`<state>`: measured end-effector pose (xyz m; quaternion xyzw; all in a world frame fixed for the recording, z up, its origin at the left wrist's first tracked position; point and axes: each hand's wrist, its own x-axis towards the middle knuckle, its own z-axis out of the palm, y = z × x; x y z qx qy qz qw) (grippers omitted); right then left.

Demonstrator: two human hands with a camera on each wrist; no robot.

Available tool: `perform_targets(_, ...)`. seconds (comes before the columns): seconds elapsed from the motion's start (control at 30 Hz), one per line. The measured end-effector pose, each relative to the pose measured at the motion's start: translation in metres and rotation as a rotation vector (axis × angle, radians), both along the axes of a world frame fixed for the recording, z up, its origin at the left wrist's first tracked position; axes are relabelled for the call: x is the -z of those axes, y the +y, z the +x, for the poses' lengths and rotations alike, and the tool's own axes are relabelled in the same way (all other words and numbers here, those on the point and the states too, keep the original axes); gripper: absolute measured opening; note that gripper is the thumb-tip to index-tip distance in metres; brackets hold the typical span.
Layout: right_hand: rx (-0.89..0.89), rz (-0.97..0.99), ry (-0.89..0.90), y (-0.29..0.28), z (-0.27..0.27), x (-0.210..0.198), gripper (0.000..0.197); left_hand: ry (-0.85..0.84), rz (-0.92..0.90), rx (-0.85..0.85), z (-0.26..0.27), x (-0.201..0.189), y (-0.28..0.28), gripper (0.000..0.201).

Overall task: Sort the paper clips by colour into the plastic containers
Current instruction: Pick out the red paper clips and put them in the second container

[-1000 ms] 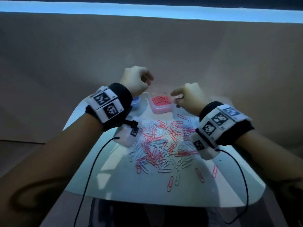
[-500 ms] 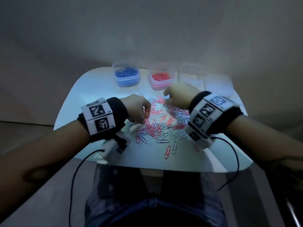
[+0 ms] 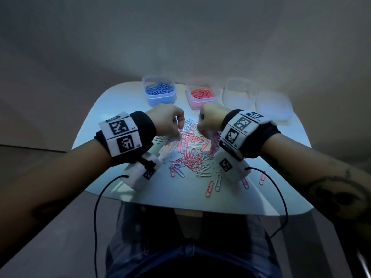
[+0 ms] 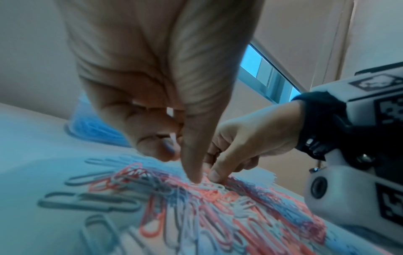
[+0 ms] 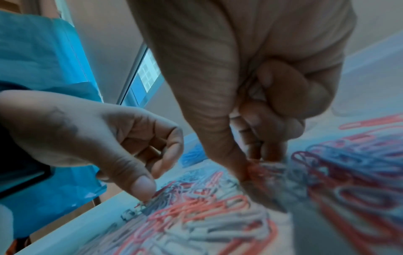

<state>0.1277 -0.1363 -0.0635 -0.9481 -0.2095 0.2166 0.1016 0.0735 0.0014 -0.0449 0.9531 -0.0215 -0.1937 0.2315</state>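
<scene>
Your left hand (image 3: 167,122) has its fingers curled, thumb tip down on the pile of paper clips (image 3: 189,149); whether its grip has closed on a clip, you cannot tell. Your right hand (image 3: 210,119) pinches red clips at the pile's far edge. The pile lies mid-bench (image 3: 124,93); behind stand the blue container (image 3: 159,93), red container (image 3: 200,96) and clear container (image 3: 240,92).

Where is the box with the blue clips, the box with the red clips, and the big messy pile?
blue clip container (image 3: 159,92): head view, on the blue clips inside.
red clip container (image 3: 201,94): head view, on the red clips inside.
mixed clip pile (image 3: 190,151): head view, on the pile's middle.
</scene>
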Motion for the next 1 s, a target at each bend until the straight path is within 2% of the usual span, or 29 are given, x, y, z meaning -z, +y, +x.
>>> perform_targets(0.1,0.014,0.048,0.02,-0.004,0.002,0.004,0.003,0.063,-0.026,-0.003,0.004,-0.002,-0.002,0.028)
perform_targets(0.17,0.033,0.095,0.072,-0.011,0.004,0.001,0.009,0.07,-0.086,-0.027,0.006,-0.004,-0.001,0.026)
perform_targets(0.27,0.12,0.287,0.259,-0.03,0.007,-0.009,0.022,0.059,-0.178,-0.079,0.004,-0.005,0.004,0.023)
perform_targets(0.33,0.179,0.44,0.388,-0.042,0.005,-0.014,0.022,0.061,-0.273,-0.131,0.0,-0.004,0.007,0.02)
perform_targets(0.53,0.302,0.801,0.618,-0.055,-0.014,-0.023,0.018,0.081,-0.759,-0.449,-0.02,0.002,-0.011,0.017)
perform_targets(0.63,0.335,0.911,0.672,-0.05,-0.023,-0.03,0.018,0.208,-1.133,-0.634,-0.028,0.006,-0.031,0.036)
perform_targets(0.73,0.256,0.899,0.577,-0.037,-0.037,-0.04,0.018,0.393,-1.614,-0.66,-0.031,0.009,-0.045,0.059)
perform_targets(0.8,0.21,0.875,0.431,-0.029,-0.044,-0.049,0.011,0.443,-1.84,-0.704,-0.031,0.009,-0.048,0.062)
perform_targets(0.83,0.228,0.885,0.357,-0.027,-0.044,-0.052,0.006,0.444,-1.894,-0.751,-0.031,0.009,-0.046,0.06)
perform_targets(0.9,0.286,0.853,0.161,-0.027,-0.036,-0.053,0.015,0.426,-1.969,-0.857,-0.033,0.009,-0.035,0.054)
perform_targets(0.93,0.284,0.763,0.081,-0.027,-0.03,-0.051,0.018,0.413,-1.977,-0.916,-0.034,0.01,-0.027,0.052)
perform_targets(1.0,0.191,0.458,0.017,-0.025,-0.022,-0.043,0.015,0.399,-1.904,-0.986,-0.037,0.013,-0.011,0.055)
